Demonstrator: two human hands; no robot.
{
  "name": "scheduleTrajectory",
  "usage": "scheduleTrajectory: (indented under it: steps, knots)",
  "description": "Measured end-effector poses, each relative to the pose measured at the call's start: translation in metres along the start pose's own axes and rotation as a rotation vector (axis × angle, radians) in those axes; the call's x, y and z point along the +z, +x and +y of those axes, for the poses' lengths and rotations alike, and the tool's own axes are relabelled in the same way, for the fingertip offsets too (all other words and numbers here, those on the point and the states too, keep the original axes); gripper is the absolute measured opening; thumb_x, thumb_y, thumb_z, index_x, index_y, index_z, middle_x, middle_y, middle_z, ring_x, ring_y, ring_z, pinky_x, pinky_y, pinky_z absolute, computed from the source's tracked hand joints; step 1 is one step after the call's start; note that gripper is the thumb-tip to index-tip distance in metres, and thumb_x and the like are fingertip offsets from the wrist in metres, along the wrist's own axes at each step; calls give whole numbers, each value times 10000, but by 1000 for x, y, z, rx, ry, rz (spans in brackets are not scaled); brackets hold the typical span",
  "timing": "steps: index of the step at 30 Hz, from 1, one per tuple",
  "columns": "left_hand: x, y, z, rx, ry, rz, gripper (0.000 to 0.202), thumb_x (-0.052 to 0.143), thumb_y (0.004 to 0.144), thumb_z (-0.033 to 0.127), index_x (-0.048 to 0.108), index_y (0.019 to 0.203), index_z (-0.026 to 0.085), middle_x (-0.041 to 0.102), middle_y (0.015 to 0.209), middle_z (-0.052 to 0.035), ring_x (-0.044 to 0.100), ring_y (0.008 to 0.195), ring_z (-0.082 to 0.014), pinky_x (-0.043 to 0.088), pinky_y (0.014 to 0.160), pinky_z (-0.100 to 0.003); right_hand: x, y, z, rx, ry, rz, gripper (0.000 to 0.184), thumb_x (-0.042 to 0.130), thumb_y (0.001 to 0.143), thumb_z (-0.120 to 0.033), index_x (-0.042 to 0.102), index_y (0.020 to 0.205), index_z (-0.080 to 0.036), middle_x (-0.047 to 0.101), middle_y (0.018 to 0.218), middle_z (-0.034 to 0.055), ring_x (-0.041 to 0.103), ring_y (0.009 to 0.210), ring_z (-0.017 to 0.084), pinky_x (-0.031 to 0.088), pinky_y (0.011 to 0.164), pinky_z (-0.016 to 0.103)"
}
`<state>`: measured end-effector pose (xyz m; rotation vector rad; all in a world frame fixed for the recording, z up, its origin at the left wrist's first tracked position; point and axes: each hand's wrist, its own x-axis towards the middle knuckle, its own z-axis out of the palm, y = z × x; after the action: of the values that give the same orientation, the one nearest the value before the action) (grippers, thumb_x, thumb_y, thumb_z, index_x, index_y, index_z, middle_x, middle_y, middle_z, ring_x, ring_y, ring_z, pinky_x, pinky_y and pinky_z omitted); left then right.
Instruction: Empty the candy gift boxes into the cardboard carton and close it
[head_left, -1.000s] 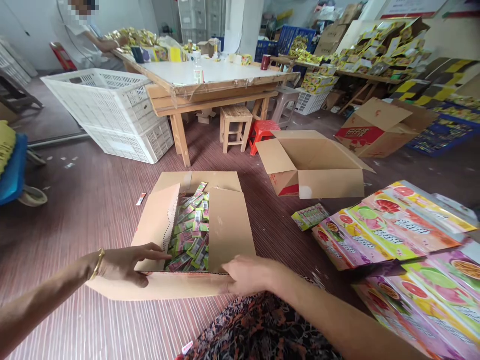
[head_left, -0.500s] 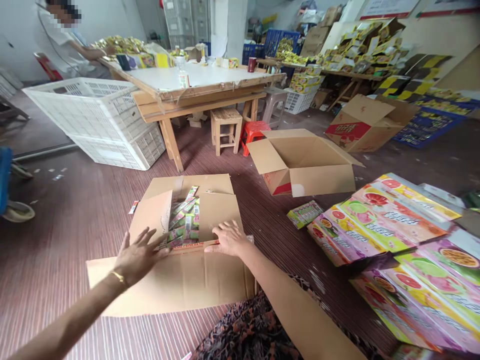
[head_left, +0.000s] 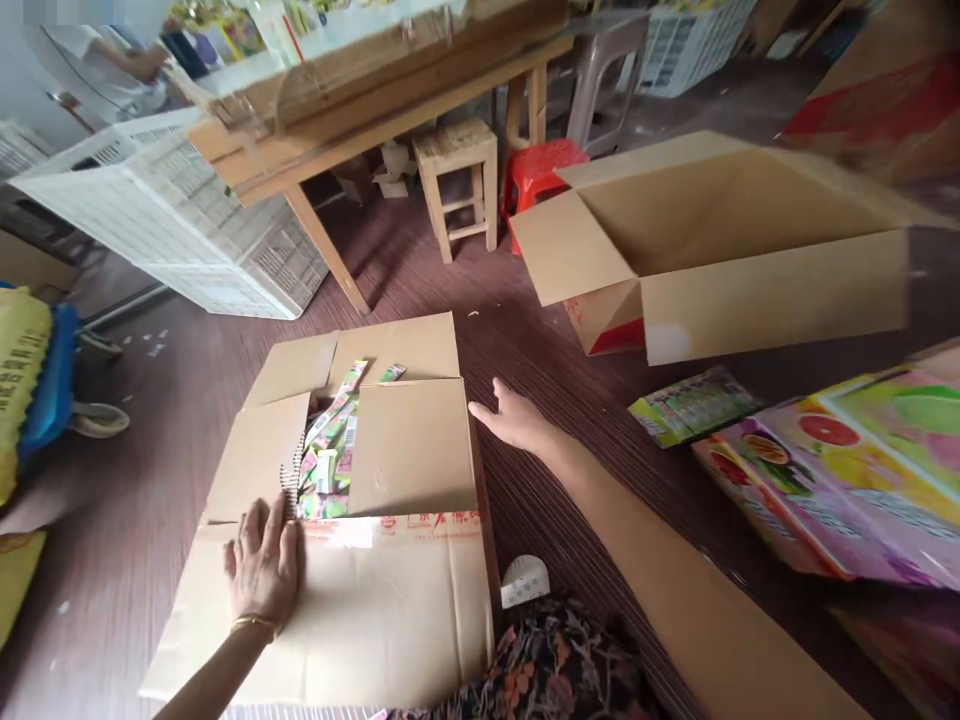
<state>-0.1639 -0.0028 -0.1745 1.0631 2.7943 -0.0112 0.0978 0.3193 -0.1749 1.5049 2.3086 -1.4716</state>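
1. left hand (head_left: pixel 264 562) lies flat, fingers spread, pressing the near flap (head_left: pixel 337 610) of the cardboard box (head_left: pixel 409 445) on the floor (head_left: pixel 150 430); grips nothing.
2. right hand (head_left: pixel 511 415) open, palm down, just off the box's right edge, above the floor, holding nothing.
3. box partly closed; a gap between the side flaps shows green and pink sachets (head_left: pixel 330 450).
4. empty open carton (head_left: pixel 750 270) well to the right, toward the far side.
5. colourful flat packs (head_left: pixel 847 470) at the right edge; small green pack (head_left: pixel 694 402) beside them.
6. white crate (head_left: pixel 172 230) and wooden stool (head_left: pixel 457 170) near the table leg (head_left: pixel 326 250).
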Motion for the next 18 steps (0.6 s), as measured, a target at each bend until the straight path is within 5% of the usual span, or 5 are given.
scheduleTrajectory:
  steps: [5, 8, 13, 18]
  knots:
    - [25, 11, -3, -36, 35, 85, 697, 116, 975, 520, 437, 1476, 157, 298, 1571, -159, 209, 1478, -288, 107, 1212, -505, 17, 106, 3, 84, 657, 39, 857, 600, 833, -591, 361, 1484, -87, 459, 1475, 215, 453, 1370, 270, 356, 1135, 405]
    - [27, 14, -5, -44, 48, 74, 702, 130, 971, 512, 482, 1441, 126, 322, 1549, -173, 229, 1468, -283, 96, 1216, -481, 31, 141, -14, 73, 795, 78, 790, 621, 799, -619, 465, 1397, -128, 550, 1396, 182, 493, 1329, 250, 392, 1103, 402]
    - [28, 11, -9, -30, 52, 32, 689, 155, 971, 472, 505, 1420, 84, 304, 1546, -204, 195, 1480, -294, 39, 1219, -479, 34, 144, -40, 36, 857, 168, 594, 614, 783, -599, 601, 1142, -125, 672, 1196, 151, 614, 1145, 241, 462, 1019, 407]
    - [22, 14, -12, -60, 40, -82, 665, 219, 942, 441, 499, 1430, 87, 262, 1567, -214, 136, 1494, -322, 12, 1208, -527, -7, 114, -80, -43, 800, 103, 534, 673, 737, -593, 666, 1027, -146, 710, 1131, 127, 651, 1078, 219, 479, 1002, 377]
